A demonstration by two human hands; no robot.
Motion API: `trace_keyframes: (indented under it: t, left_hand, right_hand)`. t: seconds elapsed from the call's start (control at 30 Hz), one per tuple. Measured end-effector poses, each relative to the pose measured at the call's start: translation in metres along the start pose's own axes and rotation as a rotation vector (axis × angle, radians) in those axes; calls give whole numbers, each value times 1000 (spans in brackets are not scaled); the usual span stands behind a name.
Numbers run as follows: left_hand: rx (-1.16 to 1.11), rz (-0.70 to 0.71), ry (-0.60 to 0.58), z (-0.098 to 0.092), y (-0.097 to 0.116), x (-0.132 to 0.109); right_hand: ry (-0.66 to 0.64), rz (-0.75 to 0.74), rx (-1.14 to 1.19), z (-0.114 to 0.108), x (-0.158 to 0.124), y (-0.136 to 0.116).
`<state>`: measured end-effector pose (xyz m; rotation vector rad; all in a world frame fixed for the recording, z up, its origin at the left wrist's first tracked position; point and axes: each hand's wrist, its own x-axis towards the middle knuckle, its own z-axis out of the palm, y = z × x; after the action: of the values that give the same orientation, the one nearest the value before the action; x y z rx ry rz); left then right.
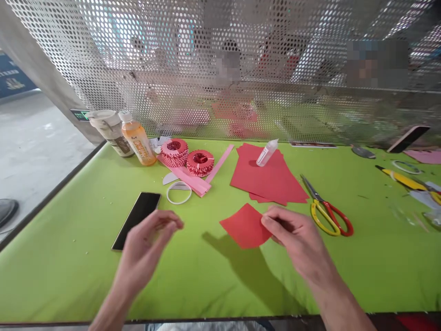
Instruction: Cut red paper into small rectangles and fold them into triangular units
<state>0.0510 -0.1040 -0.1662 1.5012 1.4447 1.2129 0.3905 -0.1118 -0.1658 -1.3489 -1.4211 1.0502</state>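
Observation:
My right hand (292, 234) pinches the right corner of a square of red paper (244, 226) just above the green tabletop (69, 276). My left hand (146, 243) hangs in the air with its fingertips drawn together, holding nothing I can see. Beneath it lies a black smartphone (136, 220). Red-handled scissors (329, 214) lie to the right of my right hand. A stack of red paper sheets (268, 179) lies beyond the held square, with a small white glue bottle (267, 152) on top.
Two red pleated paper rosettes (182, 158) sit by pink paper strips (191, 177) and a white rubber band (178, 192). Behind them stand an orange drink bottle (138, 139) and a beige bottle (110, 133). A perforated metal screen (103, 55) rises along the table's far edge.

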Motion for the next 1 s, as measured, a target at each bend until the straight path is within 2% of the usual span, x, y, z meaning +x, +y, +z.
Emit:
trace_keyframes:
  t: [0.07,0.13,0.2,0.27,0.3,0.33,0.43,0.57,0.83,1.0]
  left_hand:
    - [-92,87,-101,16,7,-7]
    - [-157,81,-239,27,16,-7]
    - [-299,-35,-566,30,23,-1]
    - [-548,-231,-920,29,27,7]
    - [-661,-314,-1021,28,28,10]
    - [-757,-376,-1068,28,28,12]
    - [-895,-447,-1033,31,28,11]
    - [-918,-458,-962,37,29,5]
    - [-952,-459,-950,41,25,-1]
    - [-903,-470,-969,41,20,-3]
  right_hand:
    - [-73,-33,15,9,2,-3]
    - [-196,-107,35,21,4,-8]
    - [-311,-184,66,30,5,-12]
    - [-368,-229,102,35,6,-14]
    - [-377,-237,119,36,6,-13]
    - [-378,-237,136,36,7,-12]
    - [-351,-234,177,38,7,-6]
    - [-301,-242,182,42,7,0]
    - [-250,-247,181,44,8,5]
    - [-210,-292,105,54,3,2]
